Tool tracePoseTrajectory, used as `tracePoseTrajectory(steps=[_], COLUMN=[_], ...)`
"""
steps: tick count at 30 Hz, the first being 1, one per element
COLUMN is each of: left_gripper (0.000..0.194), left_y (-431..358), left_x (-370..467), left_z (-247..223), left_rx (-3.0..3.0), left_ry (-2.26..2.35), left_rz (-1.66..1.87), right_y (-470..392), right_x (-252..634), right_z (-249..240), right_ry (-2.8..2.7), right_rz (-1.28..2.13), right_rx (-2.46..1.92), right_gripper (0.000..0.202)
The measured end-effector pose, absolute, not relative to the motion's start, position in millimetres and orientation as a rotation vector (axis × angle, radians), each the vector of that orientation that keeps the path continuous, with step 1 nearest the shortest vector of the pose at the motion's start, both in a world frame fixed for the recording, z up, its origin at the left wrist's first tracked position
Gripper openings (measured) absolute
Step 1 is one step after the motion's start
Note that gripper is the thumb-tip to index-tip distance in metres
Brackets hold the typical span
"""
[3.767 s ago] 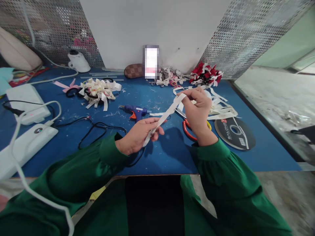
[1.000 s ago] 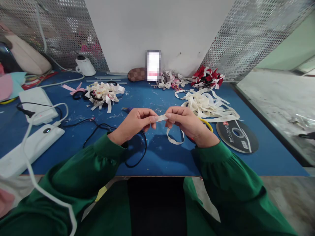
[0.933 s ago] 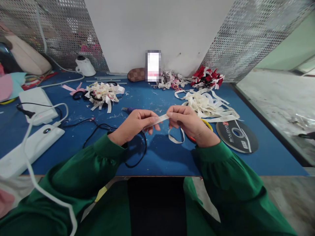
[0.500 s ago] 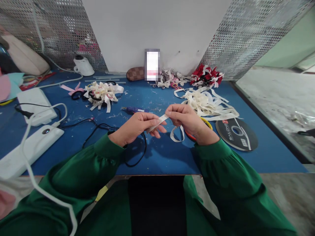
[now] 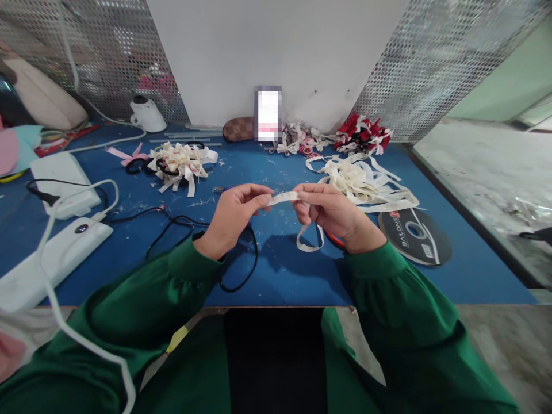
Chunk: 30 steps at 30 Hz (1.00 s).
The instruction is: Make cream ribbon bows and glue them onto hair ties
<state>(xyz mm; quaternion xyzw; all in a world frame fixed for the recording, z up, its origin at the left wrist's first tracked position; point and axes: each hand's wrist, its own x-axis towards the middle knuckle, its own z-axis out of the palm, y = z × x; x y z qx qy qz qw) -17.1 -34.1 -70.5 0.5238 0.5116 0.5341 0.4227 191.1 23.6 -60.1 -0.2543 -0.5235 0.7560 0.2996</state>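
A cream ribbon strip (image 5: 282,199) is stretched flat between my two hands above the blue table (image 5: 276,276). My left hand (image 5: 235,215) pinches its left end between thumb and fingers. My right hand (image 5: 330,210) pinches the right end, and a loop of the same ribbon hangs below that hand. Both arms wear green sleeves. Red-handled scissors lie under my right hand, mostly hidden.
A pile of cream ribbon (image 5: 360,181) and a black ribbon spool (image 5: 414,236) lie to the right. Finished cream bows (image 5: 179,164), red bows (image 5: 362,133), a black cable (image 5: 172,224), white boxes (image 5: 56,259) and a white cup (image 5: 146,115) sit around. Perforated metal screens flank a white wall.
The long strip held diagonally earlier is now folded short and level between my hands. In the last second my hands rose slightly and the strip flattened out.
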Motion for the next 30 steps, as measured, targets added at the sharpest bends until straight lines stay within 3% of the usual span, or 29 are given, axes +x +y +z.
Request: tracePoseTrajectory(steps=[4, 11, 20, 30], left_gripper=[0.009, 0.039, 0.024, 0.017], left_y=[-43.0, -51.1, -50.1, -49.6], left_x=[-8.9, 7.8, 14.8, 8.4], left_z=[-72.4, -87.3, -88.9, -84.0], left_rx=[1.732, 1.488, 1.0, 0.828], left_ry=[1.597, 1.263, 0.934, 0.91], left_rz=[1.638, 1.215, 1.078, 0.91], right_y=[20.5, 10.4, 1.2, 33.2], right_x=[182.7, 169.1, 164.4, 196.3], right_z=[-65.4, -72.9, -79.1, -58.4], right_ry=[-1.121, -1.21, -1.307, -1.099], right_rz=[1.927, 1.603, 1.655, 1.35], right_rx=[-0.626, -0.719, -0.677, -0.665], right_gripper=[0.016, 0.009, 0.015, 0.019])
